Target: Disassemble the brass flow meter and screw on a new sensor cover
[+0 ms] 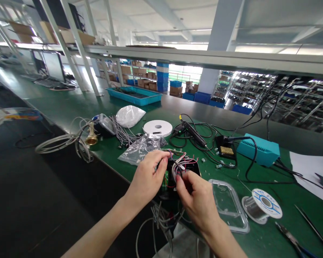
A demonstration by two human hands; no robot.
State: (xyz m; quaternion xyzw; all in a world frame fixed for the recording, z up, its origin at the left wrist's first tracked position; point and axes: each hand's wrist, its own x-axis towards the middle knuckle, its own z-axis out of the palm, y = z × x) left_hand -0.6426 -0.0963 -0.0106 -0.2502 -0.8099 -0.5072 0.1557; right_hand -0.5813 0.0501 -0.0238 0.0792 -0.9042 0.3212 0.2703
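A black device housing [196, 167] lies open at the bench's near edge, with a green circuit board [166, 178] and a bundle of grey, red and white wires [183, 163] inside. My left hand [150, 173] is over its left side, thumb and forefinger pinched on a thin wire. On the right, my right hand [197, 195] grips a black cable [179, 168] that loops up out of the housing. The fingers cover part of the wiring. Grey cables [161, 218] hang below the housing, over the bench edge.
Right of the hands are a clear plastic cover [231, 206], a solder spool [262, 204], pliers [290, 236] and a teal soldering station [258, 148]. Behind lie a black electric screwdriver [193, 133], a white reel [158, 128] and a plastic bag [140, 150]. Coiled cable [59, 143] overhangs the left edge.
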